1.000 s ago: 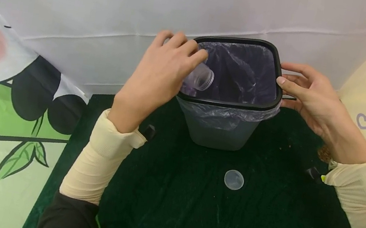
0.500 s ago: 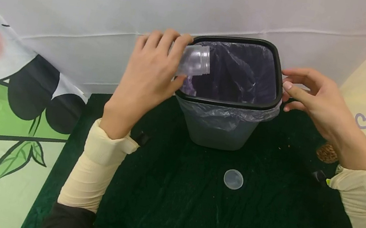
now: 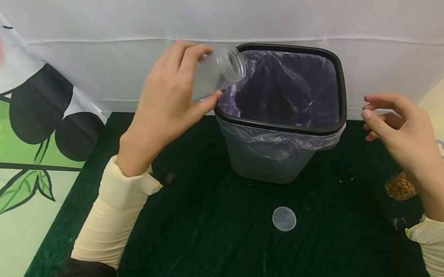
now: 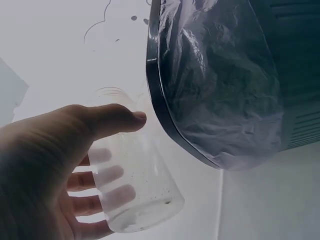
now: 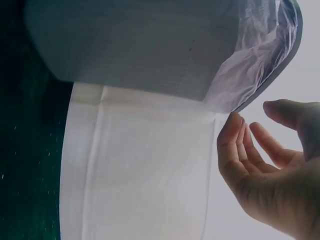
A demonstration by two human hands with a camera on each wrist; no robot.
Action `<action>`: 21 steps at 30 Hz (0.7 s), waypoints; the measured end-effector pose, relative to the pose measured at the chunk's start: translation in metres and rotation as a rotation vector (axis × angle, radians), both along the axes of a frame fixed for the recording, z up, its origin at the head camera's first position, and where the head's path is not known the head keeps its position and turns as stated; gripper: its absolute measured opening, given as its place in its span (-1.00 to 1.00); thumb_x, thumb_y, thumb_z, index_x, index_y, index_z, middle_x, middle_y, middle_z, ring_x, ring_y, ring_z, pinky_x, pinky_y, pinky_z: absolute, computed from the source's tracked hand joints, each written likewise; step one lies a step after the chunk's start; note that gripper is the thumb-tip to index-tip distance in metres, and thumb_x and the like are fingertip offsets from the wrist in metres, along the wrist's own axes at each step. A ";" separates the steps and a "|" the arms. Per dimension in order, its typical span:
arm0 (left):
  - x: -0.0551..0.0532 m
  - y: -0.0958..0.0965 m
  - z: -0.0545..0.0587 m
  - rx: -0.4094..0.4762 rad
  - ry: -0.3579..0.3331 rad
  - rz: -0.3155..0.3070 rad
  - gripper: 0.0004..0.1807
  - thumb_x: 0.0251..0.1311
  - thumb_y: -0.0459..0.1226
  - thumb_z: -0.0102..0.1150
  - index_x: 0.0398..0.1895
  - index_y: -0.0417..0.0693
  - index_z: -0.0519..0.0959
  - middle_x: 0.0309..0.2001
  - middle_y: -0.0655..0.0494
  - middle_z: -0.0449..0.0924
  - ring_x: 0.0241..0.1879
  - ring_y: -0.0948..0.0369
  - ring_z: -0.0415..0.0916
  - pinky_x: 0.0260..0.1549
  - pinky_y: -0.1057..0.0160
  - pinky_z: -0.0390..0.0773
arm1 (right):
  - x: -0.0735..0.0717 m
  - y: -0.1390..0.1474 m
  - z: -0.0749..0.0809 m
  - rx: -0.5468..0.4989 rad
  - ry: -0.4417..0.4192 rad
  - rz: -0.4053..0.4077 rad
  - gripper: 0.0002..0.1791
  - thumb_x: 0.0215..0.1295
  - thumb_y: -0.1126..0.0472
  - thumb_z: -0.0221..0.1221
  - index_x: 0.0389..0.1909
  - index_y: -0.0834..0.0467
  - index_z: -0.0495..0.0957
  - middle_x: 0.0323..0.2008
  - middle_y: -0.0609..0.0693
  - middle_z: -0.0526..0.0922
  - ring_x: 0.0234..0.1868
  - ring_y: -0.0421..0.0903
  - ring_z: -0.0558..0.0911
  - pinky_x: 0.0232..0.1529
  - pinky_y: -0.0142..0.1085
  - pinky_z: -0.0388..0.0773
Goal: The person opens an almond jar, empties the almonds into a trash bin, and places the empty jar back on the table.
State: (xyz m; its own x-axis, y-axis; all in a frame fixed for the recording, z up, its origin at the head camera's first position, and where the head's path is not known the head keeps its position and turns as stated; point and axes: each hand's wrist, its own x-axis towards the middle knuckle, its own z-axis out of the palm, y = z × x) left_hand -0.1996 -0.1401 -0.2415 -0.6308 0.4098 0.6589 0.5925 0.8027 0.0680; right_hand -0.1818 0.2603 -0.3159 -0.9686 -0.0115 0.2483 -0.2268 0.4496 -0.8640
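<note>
My left hand (image 3: 171, 88) grips a clear plastic jar (image 3: 209, 77), its threaded mouth tilted up toward the bin's left rim. In the left wrist view the jar (image 4: 137, 185) shows a few small specks near its bottom and is otherwise see-through. The grey trash bin (image 3: 266, 162) stands upright by the wall, lined with a thin translucent bag (image 3: 281, 87) folded over its black rim. To the right of the bin, my right hand (image 3: 400, 129) hovers apart from the rim, holding nothing, its fingers loosely bent. The right wrist view shows this hand (image 5: 270, 165) beside the bag's edge.
A round clear lid (image 3: 284, 218) lies on the dark green cloth (image 3: 209, 251) in front of the bin. Partly behind my right wrist sits a container of brown bits (image 3: 400, 188). White fabric (image 3: 139, 1) hangs behind, with printed cartoon panels at both sides.
The jar has come up out of the bin's opening and leftward, turning its mouth upward. My right hand has let go of the bin's rim and moved right.
</note>
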 end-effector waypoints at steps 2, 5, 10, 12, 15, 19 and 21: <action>0.001 -0.003 -0.002 0.031 -0.020 -0.008 -0.31 0.12 -0.08 0.36 0.26 -0.18 0.38 0.09 -0.12 0.46 0.08 0.02 0.43 0.12 0.05 0.43 | 0.002 0.003 -0.003 0.036 0.003 -0.025 -0.59 0.38 0.16 0.18 0.24 -0.03 0.49 -0.09 -0.32 0.56 -0.46 -0.34 0.60 -0.41 -0.57 0.51; 0.002 -0.007 -0.006 0.072 -0.044 -0.008 -0.30 0.12 -0.06 0.35 0.27 -0.18 0.37 0.12 -0.11 0.46 0.09 0.02 0.43 0.13 0.07 0.43 | 0.005 0.008 -0.006 0.089 0.007 -0.063 -0.59 0.39 0.13 0.17 0.24 -0.05 0.49 -0.12 -0.37 0.53 -0.44 -0.42 0.59 -0.44 -0.58 0.49; 0.003 -0.013 -0.015 0.145 -0.079 0.019 -0.28 0.11 -0.04 0.37 0.27 -0.15 0.35 0.12 -0.10 0.45 0.06 0.05 0.46 0.09 0.07 0.50 | 0.011 0.014 -0.011 0.218 -0.002 -0.161 -0.57 0.42 0.02 0.10 0.27 -0.06 0.47 -0.09 -0.32 0.50 -0.41 -0.52 0.54 -0.47 -0.62 0.47; 0.004 -0.016 -0.018 0.174 -0.090 0.031 -0.28 0.09 -0.03 0.38 0.26 -0.14 0.35 0.10 -0.10 0.46 0.04 0.06 0.46 0.07 0.07 0.52 | 0.013 0.018 -0.012 0.268 -0.008 -0.204 -0.55 0.43 -0.01 0.07 0.29 -0.04 0.45 -0.03 -0.20 0.51 -0.41 -0.56 0.51 -0.47 -0.65 0.44; 0.004 -0.022 -0.024 0.215 -0.102 0.048 -0.28 0.08 -0.01 0.39 0.24 -0.14 0.36 0.09 -0.08 0.48 0.03 0.06 0.46 0.08 0.06 0.50 | 0.015 0.027 -0.012 0.318 -0.018 -0.247 -0.53 0.46 -0.03 0.03 0.31 0.00 0.43 0.12 0.06 0.50 -0.41 -0.61 0.45 -0.47 -0.69 0.39; 0.005 -0.032 -0.032 0.245 -0.123 0.093 -0.26 0.07 0.04 0.40 0.24 -0.13 0.38 0.09 -0.06 0.49 0.03 0.07 0.45 0.07 0.06 0.48 | 0.019 0.037 -0.011 0.371 -0.034 -0.280 -0.49 0.48 -0.05 -0.03 0.33 0.07 0.41 0.22 0.26 0.45 -0.36 -0.64 0.34 -0.42 -0.69 0.29; 0.006 -0.037 -0.037 0.250 -0.139 0.116 -0.25 0.07 0.05 0.40 0.24 -0.12 0.38 0.09 -0.06 0.50 0.04 0.06 0.44 0.05 0.05 0.47 | 0.020 0.041 -0.012 0.391 -0.041 -0.301 -0.49 0.48 -0.06 -0.04 0.33 0.08 0.41 0.22 0.27 0.45 -0.32 -0.63 0.29 -0.35 -0.63 0.24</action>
